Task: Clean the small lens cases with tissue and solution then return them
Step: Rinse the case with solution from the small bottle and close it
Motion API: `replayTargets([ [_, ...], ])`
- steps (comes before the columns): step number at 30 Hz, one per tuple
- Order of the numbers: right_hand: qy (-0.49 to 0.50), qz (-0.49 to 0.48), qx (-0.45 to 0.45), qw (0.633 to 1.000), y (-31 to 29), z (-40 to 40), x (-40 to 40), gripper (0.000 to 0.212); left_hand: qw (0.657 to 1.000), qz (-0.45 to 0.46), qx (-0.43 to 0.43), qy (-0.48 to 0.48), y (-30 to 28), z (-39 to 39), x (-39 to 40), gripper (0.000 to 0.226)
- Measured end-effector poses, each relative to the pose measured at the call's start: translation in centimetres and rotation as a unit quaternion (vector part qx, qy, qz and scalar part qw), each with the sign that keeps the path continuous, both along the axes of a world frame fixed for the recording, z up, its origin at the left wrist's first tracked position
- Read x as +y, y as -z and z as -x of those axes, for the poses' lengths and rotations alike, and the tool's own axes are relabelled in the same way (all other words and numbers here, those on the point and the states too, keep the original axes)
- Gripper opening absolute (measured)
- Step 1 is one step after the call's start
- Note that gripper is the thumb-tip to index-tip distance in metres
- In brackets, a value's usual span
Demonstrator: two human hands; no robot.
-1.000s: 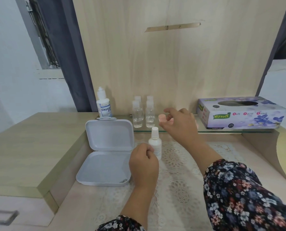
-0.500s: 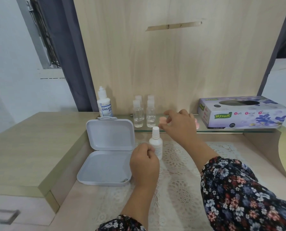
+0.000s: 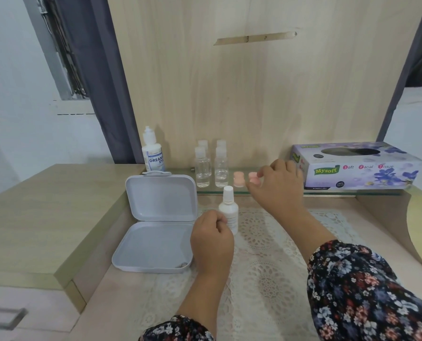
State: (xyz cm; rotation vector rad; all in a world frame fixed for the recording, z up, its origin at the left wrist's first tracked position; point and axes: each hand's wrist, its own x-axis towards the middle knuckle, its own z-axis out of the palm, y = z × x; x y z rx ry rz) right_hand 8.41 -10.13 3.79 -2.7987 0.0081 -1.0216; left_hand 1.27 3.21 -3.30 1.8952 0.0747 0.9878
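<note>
Two small pink lens cases stand side by side on the glass shelf (image 3: pixel 340 192): the left one (image 3: pixel 238 179) stands free, while the right one (image 3: pixel 253 178) sits between the thumb and fingers of my right hand (image 3: pixel 277 187), which pinches it. My left hand (image 3: pixel 211 238) is curled into a loose fist on the lace mat, just left of a small white bottle (image 3: pixel 228 212); nothing shows inside it. The solution bottle (image 3: pixel 153 153) stands at the shelf's left end. The purple tissue box (image 3: pixel 352 168) lies at its right end.
An open white plastic box (image 3: pixel 156 217) lies left of my left hand, its lid upright. Several clear small bottles (image 3: pixel 211 166) stand on the shelf beside the pink cases. A lace mat (image 3: pixel 266 254) covers the desk. A raised wooden side top (image 3: pixel 45 205) lies to the left.
My right hand lowered a pink case onto the shelf, then shifted right onto the second pink case. My left hand has stayed by the white bottle.
</note>
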Motion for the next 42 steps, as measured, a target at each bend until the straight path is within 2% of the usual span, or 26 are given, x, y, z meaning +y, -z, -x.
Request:
replayTargets([
  [10,0.003,-0.001,0.028,1.000,-0.4,0.3,0.2,0.038,1.000,0.006,0.010,0.007,-0.1,0.2,0.0,0.018],
  [18,-0.045,-0.121,0.038,0.991,-1.8,2.3,-0.7,0.033,1.000,0.010,0.020,-0.001,-0.2,0.3,0.2,0.023],
  [23,-0.092,-0.188,0.028,0.977,-1.9,4.9,-1.9,0.024,1.000,0.006,0.011,0.001,-0.3,0.4,0.1,0.021],
  [27,-0.140,-0.235,0.059,0.960,-0.9,7.0,-3.2,0.015,1.000,-0.003,-0.002,0.016,-0.3,0.5,0.2,0.018],
  [33,-0.194,-0.282,0.130,0.930,2.1,8.0,-5.0,0.009,0.992,-0.046,0.039,0.107,0.0,0.7,0.0,0.020],
  [42,-0.219,-0.232,0.213,0.924,6.4,8.2,-6.2,0.014,0.942,-0.141,0.147,0.268,0.2,0.6,-0.5,0.035],
])
